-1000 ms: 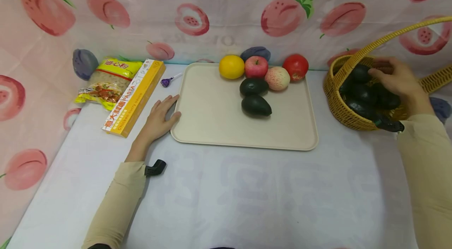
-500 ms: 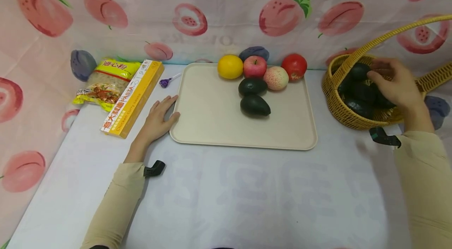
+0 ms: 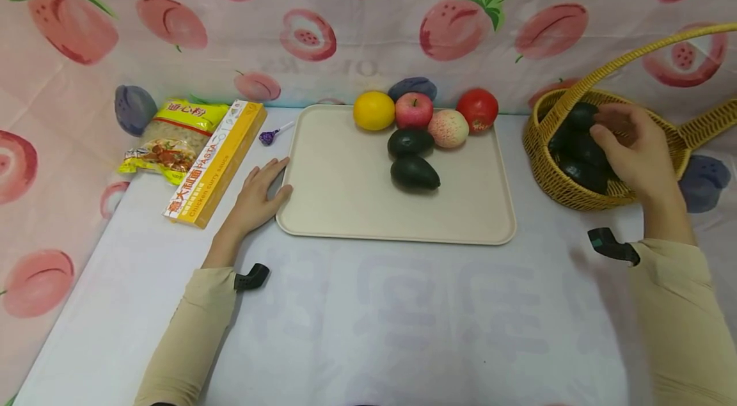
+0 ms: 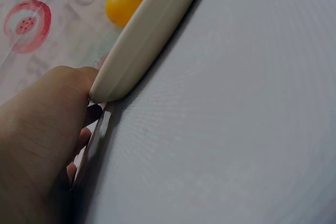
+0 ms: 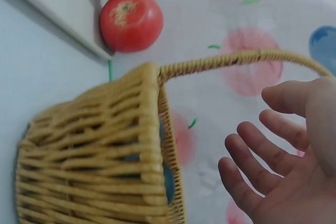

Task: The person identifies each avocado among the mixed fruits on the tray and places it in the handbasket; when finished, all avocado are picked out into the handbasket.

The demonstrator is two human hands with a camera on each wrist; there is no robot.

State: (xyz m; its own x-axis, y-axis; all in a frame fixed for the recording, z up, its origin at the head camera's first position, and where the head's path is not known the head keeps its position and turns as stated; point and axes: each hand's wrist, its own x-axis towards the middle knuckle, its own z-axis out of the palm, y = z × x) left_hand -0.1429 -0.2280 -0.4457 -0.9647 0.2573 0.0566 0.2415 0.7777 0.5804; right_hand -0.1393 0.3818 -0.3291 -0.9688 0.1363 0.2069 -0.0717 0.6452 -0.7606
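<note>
My right hand (image 3: 636, 150) hovers over the wicker basket (image 3: 541, 166), fingers spread and nothing in its grasp. In the right wrist view the same hand (image 5: 283, 156) is outside the basket's mouth, apart from the rim. Several dark green avocados (image 3: 583, 176) lie in the basket, partly hidden by the hand. Two more avocados (image 3: 414, 173) are on the beige tray (image 3: 340, 201). My left hand (image 3: 257, 198) rests at the tray's left edge with fingers extended. Seen from the left wrist, its thumb side touches the tray's rim (image 4: 134, 51).
Along the tray's back sit a lemon (image 3: 373, 110), an apple (image 3: 413, 110), a speckled peach (image 3: 448, 128) and a tomato (image 3: 477, 110). To the left lie a lollipop (image 3: 268, 137), a pasta box (image 3: 215, 166) and a pasta bag (image 3: 175, 137). The basket's tall handle (image 3: 610, 64) arches up.
My right wrist and forearm have drawn toward the front and slightly left, while the hand stays over the basket, baring more of its right side. My left hand keeps its place by the tray.
</note>
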